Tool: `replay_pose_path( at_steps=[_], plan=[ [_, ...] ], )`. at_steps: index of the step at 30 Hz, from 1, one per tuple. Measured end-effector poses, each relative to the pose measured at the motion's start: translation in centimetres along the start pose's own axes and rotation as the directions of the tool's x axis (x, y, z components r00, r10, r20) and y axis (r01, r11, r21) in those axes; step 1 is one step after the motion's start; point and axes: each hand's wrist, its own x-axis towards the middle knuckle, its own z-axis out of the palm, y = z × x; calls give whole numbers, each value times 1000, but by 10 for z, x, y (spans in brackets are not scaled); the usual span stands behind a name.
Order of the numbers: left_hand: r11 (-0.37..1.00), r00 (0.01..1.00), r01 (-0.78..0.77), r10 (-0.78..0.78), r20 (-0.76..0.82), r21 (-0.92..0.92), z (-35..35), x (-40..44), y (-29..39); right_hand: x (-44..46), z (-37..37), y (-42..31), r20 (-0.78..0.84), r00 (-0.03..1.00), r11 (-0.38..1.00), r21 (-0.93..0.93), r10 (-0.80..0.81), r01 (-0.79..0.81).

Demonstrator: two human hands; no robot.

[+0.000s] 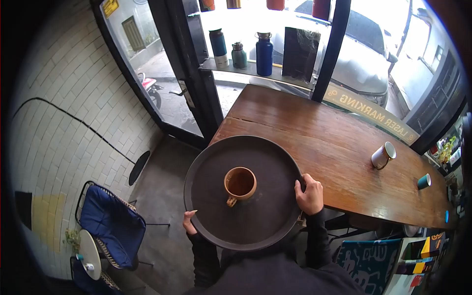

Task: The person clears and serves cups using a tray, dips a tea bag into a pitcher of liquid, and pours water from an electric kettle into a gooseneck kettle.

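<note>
On the round, dark tray (268, 216) sits a glossy brown cup (240, 184), handle (231, 201) toward seven o'clock. Left hand (189, 223) at eight, right hand (310, 196) at three, each grip pinches the tray's rim; left fingers mostly hidden.

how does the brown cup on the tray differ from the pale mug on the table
Colour: the cup is brown all over, while the mug has a mostly pale body.
Shape: the cup is rounded and squat; the mug is taller and straighter-sided.
Place: the cup sits on the dark tray, the mug on the wooden table.
Shared: each has a handle and an open top.
</note>
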Motion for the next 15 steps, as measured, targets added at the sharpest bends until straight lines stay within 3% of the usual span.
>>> replay_pose_path(
  at_steps=[2,3,4,6,8,10,12,14,15],
  plan=[
    [999,999,23,-22,-29,38,-22,7,-7,-13,-8,10,35,999,994,-107,-4,8],
    [998,999,-15,13,44,57,-7,75,32,20,42,-16,-30,999,998,-57,-15,13],
    [997,995,12,-19,95,81,-1,92,18,30,40,-12,-25,1000,992,-125,-5,2],
    [990,990,73,-86,111,120,-3,102,8,25,42,-8,-18,1000,978,-207,7,-11],
    [963,991,23,-58,123,270,3,115,12,30,42,-12,6,999,959,-280,46,-43],
    [963,982,97,-133,131,250,3,132,18,32,42,-24,29,995,937,-339,96,-80],
    [955,967,172,-210,145,241,2,147,19,41,39,-39,33,998,936,-349,59,-44],
    [956,953,192,-236,189,223,0,158,18,57,39,-58,2,984,918,-359,-179,167],
    [952,950,200,-247,193,231,-2,163,17,69,41,-65,103,963,952,-161,-248,262]
  ],
)
